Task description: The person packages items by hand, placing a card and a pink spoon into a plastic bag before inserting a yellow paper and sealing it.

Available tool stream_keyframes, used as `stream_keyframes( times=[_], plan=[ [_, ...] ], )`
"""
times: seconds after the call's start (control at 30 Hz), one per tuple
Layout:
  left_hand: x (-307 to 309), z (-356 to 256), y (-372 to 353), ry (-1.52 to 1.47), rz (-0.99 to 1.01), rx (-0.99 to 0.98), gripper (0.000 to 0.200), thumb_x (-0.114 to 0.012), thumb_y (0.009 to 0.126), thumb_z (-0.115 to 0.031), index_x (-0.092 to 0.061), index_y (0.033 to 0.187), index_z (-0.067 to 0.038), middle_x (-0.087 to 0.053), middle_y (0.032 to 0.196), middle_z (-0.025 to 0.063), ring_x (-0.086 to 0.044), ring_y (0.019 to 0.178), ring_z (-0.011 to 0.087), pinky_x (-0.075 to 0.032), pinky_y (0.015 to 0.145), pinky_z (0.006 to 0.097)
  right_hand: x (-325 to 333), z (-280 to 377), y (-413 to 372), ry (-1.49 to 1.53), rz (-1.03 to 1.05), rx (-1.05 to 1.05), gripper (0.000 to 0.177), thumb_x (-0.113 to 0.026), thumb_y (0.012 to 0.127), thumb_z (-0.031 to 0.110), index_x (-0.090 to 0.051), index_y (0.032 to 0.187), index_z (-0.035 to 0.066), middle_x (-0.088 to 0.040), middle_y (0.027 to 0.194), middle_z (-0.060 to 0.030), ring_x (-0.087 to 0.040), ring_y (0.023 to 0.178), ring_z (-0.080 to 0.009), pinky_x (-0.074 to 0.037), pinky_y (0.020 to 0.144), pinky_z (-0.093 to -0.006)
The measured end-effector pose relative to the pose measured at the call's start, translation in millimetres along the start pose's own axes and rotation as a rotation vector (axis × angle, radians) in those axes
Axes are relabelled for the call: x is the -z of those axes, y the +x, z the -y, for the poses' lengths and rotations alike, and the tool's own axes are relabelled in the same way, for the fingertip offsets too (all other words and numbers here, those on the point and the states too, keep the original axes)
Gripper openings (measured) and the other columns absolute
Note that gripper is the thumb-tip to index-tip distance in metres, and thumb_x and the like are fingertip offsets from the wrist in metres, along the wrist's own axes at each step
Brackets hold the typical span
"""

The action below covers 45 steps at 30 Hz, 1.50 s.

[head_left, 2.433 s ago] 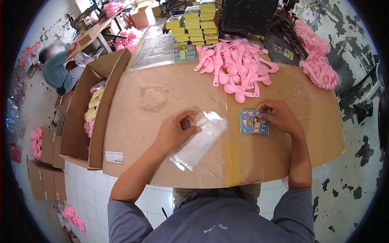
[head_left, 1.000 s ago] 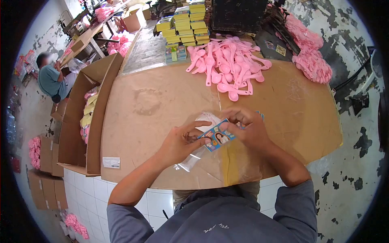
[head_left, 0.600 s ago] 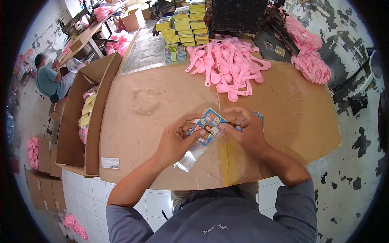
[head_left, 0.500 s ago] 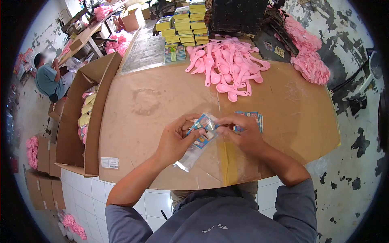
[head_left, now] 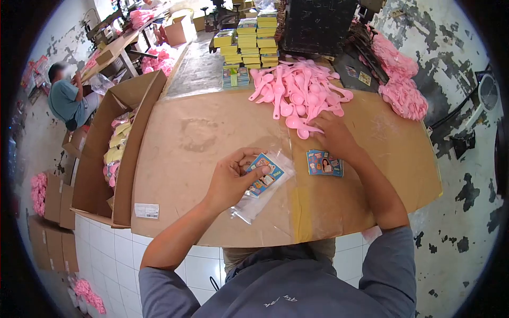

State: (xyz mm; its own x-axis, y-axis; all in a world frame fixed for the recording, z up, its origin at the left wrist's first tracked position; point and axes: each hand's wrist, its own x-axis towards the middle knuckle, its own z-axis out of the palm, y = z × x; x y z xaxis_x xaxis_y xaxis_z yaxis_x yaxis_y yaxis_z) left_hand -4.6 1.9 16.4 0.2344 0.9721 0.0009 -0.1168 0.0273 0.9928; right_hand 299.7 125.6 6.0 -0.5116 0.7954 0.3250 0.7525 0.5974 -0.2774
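My left hand (head_left: 237, 177) pinches a clear plastic bag (head_left: 248, 210) and a blue printed card (head_left: 269, 168), thumb across the card's face. The card lies in or against the bag, tilted over the cardboard tabletop. My right hand (head_left: 335, 132) reaches to the near edge of a heap of pink spoons (head_left: 305, 87). Its fingers close at the handle of a pink spoon (head_left: 303, 132), partly hidden under them. Just below the right wrist lies a small stack of blue cards (head_left: 324, 163), the top one showing a picture of a person.
Left of the table stands a long cardboard box (head_left: 139, 100) holding packed bags. Stacks of yellow-edged cards (head_left: 246, 40) rise at the back, beside a dark box (head_left: 315, 26). Pink bundles (head_left: 403, 90) hang at right. A person (head_left: 69, 98) sits at far left.
My right hand has left the bag's mouth and moved up and right to the spoons, uncovering the card stack. My left hand keeps hold of the bag and card.
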Motion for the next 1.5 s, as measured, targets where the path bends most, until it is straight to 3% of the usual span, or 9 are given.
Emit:
stream_keyframes(
  times=[0.4, 0.6, 0.8, 0.97, 1.1, 1.2, 1.3, 1.4, 1.5],
  plan=[
    [1, 3, -1, -0.038, 0.039, -0.036, 0.033, -0.070, 0.099, -0.009, -0.063, 0.130, 0.003, -0.075, 0.114, 0.0105, -0.072, 0.093, 0.0108, -0.060, 0.080, 0.0255, 61, 73, -14, 0.680, 0.103, 0.007, 0.020, -0.063, 0.097, 0.003, -0.073, 0.115, 0.001, -0.069, 0.105, -0.0060, -0.063, 0.096, -0.0164, -0.050, 0.086, -0.0330],
    [0, -4, -3, 0.001, 0.077, 0.024, 0.033, -0.069, 0.100, -0.009, -0.064, 0.130, 0.004, -0.075, 0.110, 0.0067, -0.068, 0.090, 0.0069, -0.056, 0.078, 0.0245, 50, 78, -14, 0.514, 0.067, 0.177, 0.017, -0.065, 0.093, 0.005, -0.073, 0.108, 0.001, -0.068, 0.104, -0.0118, -0.064, 0.090, -0.0246, -0.051, 0.079, -0.0357],
    [-3, -5, -5, 0.173, 0.091, 0.108, 0.031, -0.069, 0.100, -0.011, -0.066, 0.127, 0.004, -0.076, 0.105, 0.0057, -0.067, 0.091, 0.0060, -0.055, 0.079, 0.0237, 53, 121, -17, 0.358, 0.106, 0.176, 0.040, -0.059, 0.096, 0.006, -0.060, 0.135, 0.003, -0.062, 0.131, -0.0173, -0.065, 0.112, -0.0310, -0.051, 0.094, -0.0405],
    [6, 12, 1, -0.027, 0.209, 0.014, 0.039, -0.072, 0.098, -0.010, -0.062, 0.134, 0.001, -0.075, 0.109, 0.0097, -0.069, 0.098, 0.0118, -0.055, 0.087, 0.0262, 31, 125, -14, 1.110, 0.366, 0.170, 0.056, -0.055, 0.100, 0.012, -0.041, 0.153, 0.002, -0.051, 0.150, -0.0202, -0.053, 0.135, -0.0318, -0.043, 0.110, -0.0420],
    [10, 2, -1, -0.149, 0.319, 0.048, 0.048, -0.073, 0.098, -0.016, -0.056, 0.140, 0.000, -0.075, 0.112, 0.0111, -0.070, 0.100, 0.0139, -0.055, 0.089, 0.0291, 35, 107, -6, 1.381, 0.268, 0.169, 0.048, -0.061, 0.098, 0.013, -0.052, 0.145, 0.005, -0.056, 0.145, -0.0173, -0.055, 0.133, -0.0315, -0.044, 0.110, -0.0415],
    [13, 11, 0, -0.167, 0.382, 0.071, 0.056, -0.075, 0.097, -0.022, -0.052, 0.143, 0.001, -0.073, 0.120, 0.0117, -0.069, 0.107, 0.0156, -0.054, 0.095, 0.0315, 45, 114, -8, 0.709, 0.221, 0.350, 0.035, -0.067, 0.092, 0.001, -0.065, 0.127, 0.006, -0.061, 0.137, -0.0134, -0.059, 0.128, -0.0295, -0.046, 0.108, -0.0422],
    [7, 11, -1, -0.279, 0.377, -0.042, 0.052, -0.069, 0.100, -0.015, -0.048, 0.147, -0.002, -0.068, 0.130, 0.0132, -0.065, 0.115, 0.0154, -0.051, 0.100, 0.0321, 59, 127, 0, 0.791, 0.165, 0.527, 0.018, -0.076, 0.084, -0.002, -0.071, 0.100, 0.004, -0.068, 0.119, -0.0110, -0.063, 0.120, -0.0290, -0.051, 0.100, -0.0411],
    [5, -1, -1, -0.081, 0.231, -0.213, 0.057, -0.073, 0.097, -0.019, -0.050, 0.146, -0.003, -0.064, 0.137, 0.0126, -0.062, 0.121, 0.0179, -0.048, 0.106, 0.0358, 88, 138, 5, 0.314, -0.121, 0.535, 0.013, -0.078, 0.082, 0.001, -0.072, 0.093, 0.004, -0.071, 0.105, -0.0095, -0.068, 0.103, -0.0283, -0.054, 0.088, -0.0410],
    [8, -8, -5, 0.168, 0.183, -0.299, 0.062, -0.076, 0.092, -0.021, -0.051, 0.146, -0.004, -0.064, 0.138, 0.0118, -0.061, 0.124, 0.0194, -0.048, 0.106, 0.0373, 104, 142, 0, 0.298, -0.127, 0.514, 0.015, -0.074, 0.088, 0.009, -0.072, 0.103, 0.007, -0.068, 0.097, -0.0091, -0.068, 0.087, -0.0294, -0.053, 0.076, -0.0389]
  ],
)
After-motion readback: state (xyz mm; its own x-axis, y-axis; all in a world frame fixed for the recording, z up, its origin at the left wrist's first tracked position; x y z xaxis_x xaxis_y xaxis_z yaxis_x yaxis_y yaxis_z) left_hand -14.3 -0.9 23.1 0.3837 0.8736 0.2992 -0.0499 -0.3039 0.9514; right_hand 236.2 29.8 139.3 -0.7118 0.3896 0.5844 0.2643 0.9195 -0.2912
